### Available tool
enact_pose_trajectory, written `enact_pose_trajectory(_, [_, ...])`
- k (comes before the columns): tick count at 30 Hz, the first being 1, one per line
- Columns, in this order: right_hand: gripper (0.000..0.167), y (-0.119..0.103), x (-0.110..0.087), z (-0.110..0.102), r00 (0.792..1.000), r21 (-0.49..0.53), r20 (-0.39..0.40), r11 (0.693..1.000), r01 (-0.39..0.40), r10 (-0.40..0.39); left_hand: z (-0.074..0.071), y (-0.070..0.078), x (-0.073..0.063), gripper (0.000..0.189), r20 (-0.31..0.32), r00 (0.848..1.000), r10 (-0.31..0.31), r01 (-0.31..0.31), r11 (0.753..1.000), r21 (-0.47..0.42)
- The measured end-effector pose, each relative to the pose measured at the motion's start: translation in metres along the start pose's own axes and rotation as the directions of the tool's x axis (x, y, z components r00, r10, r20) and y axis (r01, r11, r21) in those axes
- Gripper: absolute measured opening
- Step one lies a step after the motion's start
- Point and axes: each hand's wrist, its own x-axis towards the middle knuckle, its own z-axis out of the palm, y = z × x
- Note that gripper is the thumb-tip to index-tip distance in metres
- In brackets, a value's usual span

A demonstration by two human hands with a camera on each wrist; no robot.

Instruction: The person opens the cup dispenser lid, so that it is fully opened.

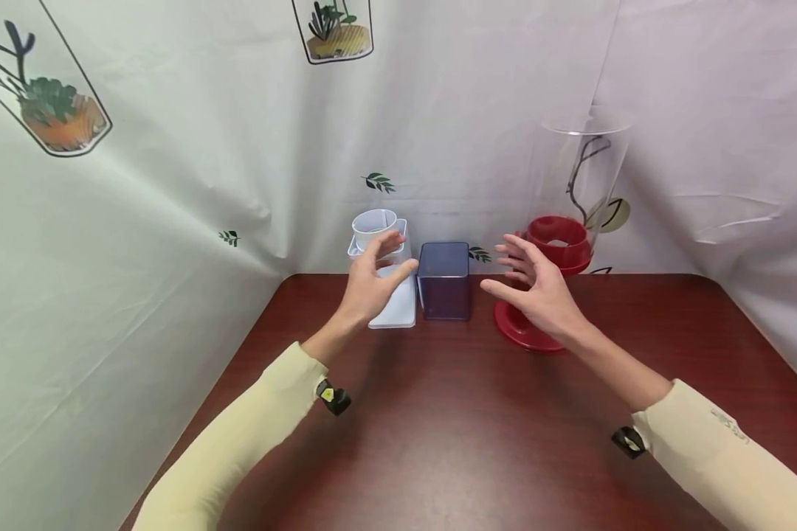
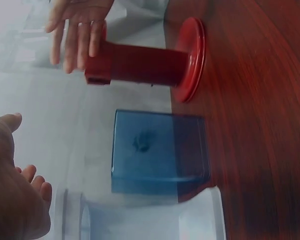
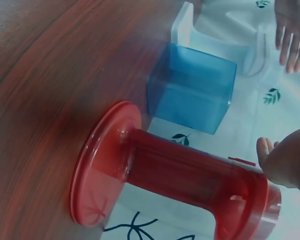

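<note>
My left hand [image 1: 370, 284] hovers in front of a white plastic stand [image 1: 398, 306] with a round cup-like top [image 1: 374, 223]; its fingers are spread and hold nothing. Between the hands, a translucent blue square container [image 1: 445, 284] sits on the table. On the right, my right hand [image 1: 543, 291] is held up with loose fingers before a red stand [image 1: 528, 328] with a wide round base, which carries a tall clear cylinder [image 1: 574, 169]. In the right wrist view the red stand [image 3: 165, 167] appears close beside the right hand [image 3: 287, 157]. From this angle, contact cannot be told.
A dark red-brown wooden table [image 1: 438, 442] reaches back to a pale curtain [image 1: 252, 133] printed with plants. The objects stand in a row along the table's back edge. Both forearms carry black wrist devices.
</note>
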Motion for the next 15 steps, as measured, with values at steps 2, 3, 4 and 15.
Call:
enact_pose_trajectory(2, [0.077, -0.002, -0.003, -0.004, 1.0, 0.002, -0.019, 1.0, 0.012, -0.012, 0.008, 0.001, 0.0, 0.062, 0.034, 0.999, -0.01, 0.01, 1.0, 0.014])
enact_pose_trajectory(3, [0.076, -0.002, -0.005, -0.006, 0.999, 0.0, -0.028, 1.0, 0.015, -0.015, 0.012, 0.002, 0.0, 0.064, 0.051, 0.999, -0.017, 0.015, 1.0, 0.027])
enact_pose_trajectory(4, [0.076, -0.003, -0.006, -0.008, 0.999, 0.003, -0.038, 1.0, 0.021, -0.021, 0.016, 0.002, -0.001, 0.065, 0.068, 0.997, -0.025, 0.023, 0.999, 0.037])
enact_pose_trajectory(15, [0.07, -0.004, -0.023, -0.032, 0.977, 0.013, -0.17, 0.991, 0.133, -0.129, 0.051, 0.004, 0.01, 0.082, 0.181, 0.98, -0.089, 0.085, 0.996, 0.032])
